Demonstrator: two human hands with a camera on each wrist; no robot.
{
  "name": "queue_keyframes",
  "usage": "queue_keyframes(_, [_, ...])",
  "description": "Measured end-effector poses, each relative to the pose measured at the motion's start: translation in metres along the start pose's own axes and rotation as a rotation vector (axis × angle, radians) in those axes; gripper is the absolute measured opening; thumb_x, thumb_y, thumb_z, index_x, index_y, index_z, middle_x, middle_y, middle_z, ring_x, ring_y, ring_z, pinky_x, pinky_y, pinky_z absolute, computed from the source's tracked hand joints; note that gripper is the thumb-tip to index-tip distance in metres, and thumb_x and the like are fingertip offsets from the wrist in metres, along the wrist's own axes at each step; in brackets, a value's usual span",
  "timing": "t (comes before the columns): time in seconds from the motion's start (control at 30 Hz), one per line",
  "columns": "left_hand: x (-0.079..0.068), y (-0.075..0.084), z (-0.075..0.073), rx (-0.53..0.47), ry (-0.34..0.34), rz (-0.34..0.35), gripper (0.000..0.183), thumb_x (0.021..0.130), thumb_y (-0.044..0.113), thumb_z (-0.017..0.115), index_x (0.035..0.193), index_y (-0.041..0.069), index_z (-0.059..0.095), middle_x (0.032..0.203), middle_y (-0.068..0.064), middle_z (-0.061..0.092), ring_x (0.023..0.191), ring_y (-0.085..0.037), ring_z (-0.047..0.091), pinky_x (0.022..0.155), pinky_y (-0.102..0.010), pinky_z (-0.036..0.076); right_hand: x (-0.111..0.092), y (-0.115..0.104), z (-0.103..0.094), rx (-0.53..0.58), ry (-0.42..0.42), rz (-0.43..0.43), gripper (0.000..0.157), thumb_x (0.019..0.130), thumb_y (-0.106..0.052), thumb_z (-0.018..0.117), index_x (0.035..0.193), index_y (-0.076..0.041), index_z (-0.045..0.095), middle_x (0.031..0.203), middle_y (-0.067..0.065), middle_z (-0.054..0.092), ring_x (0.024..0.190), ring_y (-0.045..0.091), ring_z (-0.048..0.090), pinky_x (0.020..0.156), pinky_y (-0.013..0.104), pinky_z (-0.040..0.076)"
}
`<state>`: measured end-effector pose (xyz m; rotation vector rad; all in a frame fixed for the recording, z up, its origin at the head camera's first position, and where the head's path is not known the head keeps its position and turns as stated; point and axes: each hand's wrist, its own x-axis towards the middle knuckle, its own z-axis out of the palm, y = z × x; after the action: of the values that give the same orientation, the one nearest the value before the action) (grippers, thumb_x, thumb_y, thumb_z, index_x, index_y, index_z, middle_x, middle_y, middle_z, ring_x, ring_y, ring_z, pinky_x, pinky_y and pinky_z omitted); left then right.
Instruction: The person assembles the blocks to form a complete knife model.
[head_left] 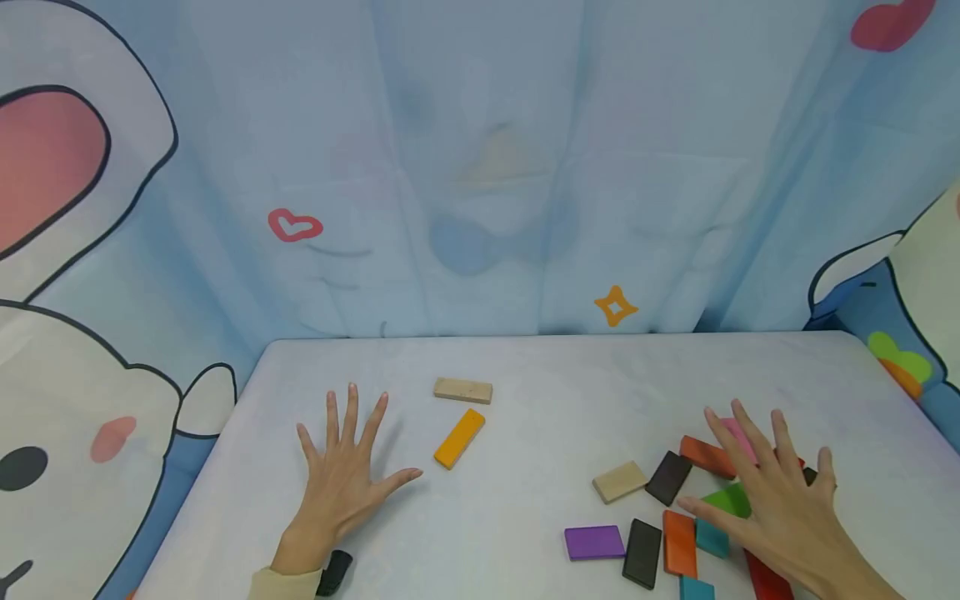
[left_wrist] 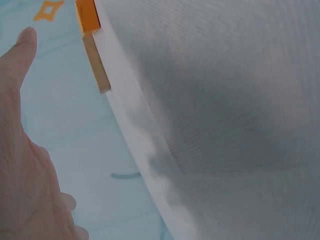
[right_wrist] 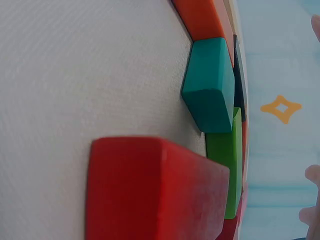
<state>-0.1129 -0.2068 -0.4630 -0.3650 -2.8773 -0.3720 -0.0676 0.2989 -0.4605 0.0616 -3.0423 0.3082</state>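
My left hand (head_left: 337,483), fingers and thumb spread wide, holds nothing above the left part of the white table. Nearest to it lie a yellow-orange block (head_left: 460,438) and a plain wooden block (head_left: 462,391), both flat. Over a loose group of coloured blocks at the right, my right hand (head_left: 783,504) is spread too and holds nothing. It partly hides a green block (head_left: 729,500), a pink block (head_left: 738,439) and a red block (head_left: 767,577). In the right wrist view, the red block (right_wrist: 160,190) looms close, with a teal block (right_wrist: 207,85) beyond it.
Left of the right hand lie a purple block (head_left: 594,542), a pale wooden block (head_left: 619,482), black blocks (head_left: 642,553) and orange blocks (head_left: 679,543). A dark strap (head_left: 334,572) shows by the left wrist. A blue printed curtain (head_left: 480,208) hangs behind the table's far edge.
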Motion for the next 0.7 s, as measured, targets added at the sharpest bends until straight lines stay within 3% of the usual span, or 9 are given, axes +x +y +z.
queue_keyframes(0.23, [0.0, -0.001, 0.003, -0.01, 0.017, 0.014, 0.106, 0.085, 0.085, 0.056, 0.168, 0.027, 0.024, 0.174, -0.02, 0.008, 0.157, -0.052, 0.003, 0.105, -0.092, 0.005, 0.0, -0.001, -0.001, 0.001, 0.015, -0.008, 0.126, 0.08, -0.071, 0.073, 0.169, -0.025, -0.003, 0.172, 0.024, 0.001, 0.151, 0.057, -0.019, 0.105, 0.086, -0.019])
queue_keyframes(0.43, [0.006, 0.007, 0.003, -0.044, 0.008, 0.038, 0.107, 0.086, 0.078, 0.063, 0.169, 0.025, 0.022, 0.174, -0.019, 0.006, 0.157, -0.05, 0.003, 0.109, -0.089, 0.004, 0.003, -0.009, -0.002, 0.049, 0.033, -0.037, 0.122, 0.081, -0.069, 0.075, 0.17, -0.027, 0.003, 0.173, 0.022, 0.0, 0.153, 0.053, -0.021, 0.106, 0.084, -0.021])
queue_keyframes(0.6, [0.015, 0.026, 0.007, -0.099, -0.029, 0.051, 0.103, 0.089, 0.073, 0.065, 0.168, 0.02, 0.025, 0.173, -0.02, 0.012, 0.157, -0.048, 0.011, 0.113, -0.085, 0.012, 0.013, -0.021, -0.007, 0.088, 0.055, -0.095, 0.116, 0.081, -0.066, 0.077, 0.17, -0.026, 0.012, 0.17, 0.025, 0.013, 0.155, 0.053, -0.013, 0.107, 0.086, -0.016])
queue_keyframes(0.7, [0.019, 0.041, 0.014, -0.148, -0.044, 0.072, 0.097, 0.092, 0.068, 0.067, 0.164, 0.011, 0.034, 0.169, -0.023, 0.025, 0.154, -0.047, 0.024, 0.116, -0.077, 0.025, 0.022, -0.032, -0.01, 0.099, 0.069, -0.145, 0.113, 0.082, -0.065, 0.078, 0.169, -0.024, 0.019, 0.168, 0.026, 0.021, 0.155, 0.055, -0.004, 0.108, 0.087, -0.013])
